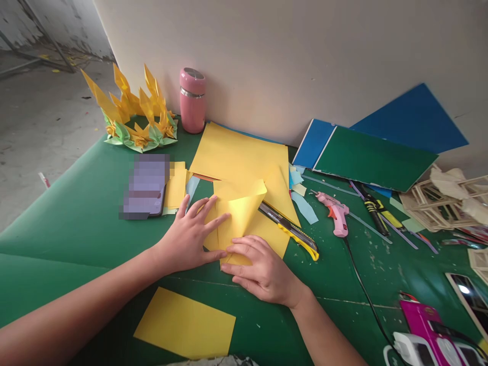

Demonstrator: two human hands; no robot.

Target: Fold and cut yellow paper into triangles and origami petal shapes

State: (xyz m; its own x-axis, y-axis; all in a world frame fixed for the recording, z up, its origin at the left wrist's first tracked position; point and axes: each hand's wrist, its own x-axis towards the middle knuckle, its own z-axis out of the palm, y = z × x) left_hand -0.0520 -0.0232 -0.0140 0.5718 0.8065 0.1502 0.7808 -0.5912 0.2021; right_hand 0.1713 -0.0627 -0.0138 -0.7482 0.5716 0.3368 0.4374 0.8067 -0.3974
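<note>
My left hand [190, 236] lies flat with fingers spread on a partly folded yellow paper [242, 213] on the green table cover [76, 229]. My right hand [261, 269] presses the paper's near edge with curled fingers, pinning the fold down. One flap of the paper stands up, curled toward the right. A larger yellow sheet [240, 152] lies beneath and behind it.
A yellow-handled utility knife [292, 231] lies just right of the paper. A pink glue gun [335, 213], pink bottle [192, 100], yellow-green origami crown [135, 114], phone [147, 185], blue and green boards [373, 157], a loose yellow rectangle [186, 325] and wooden frames [438, 203] surround it.
</note>
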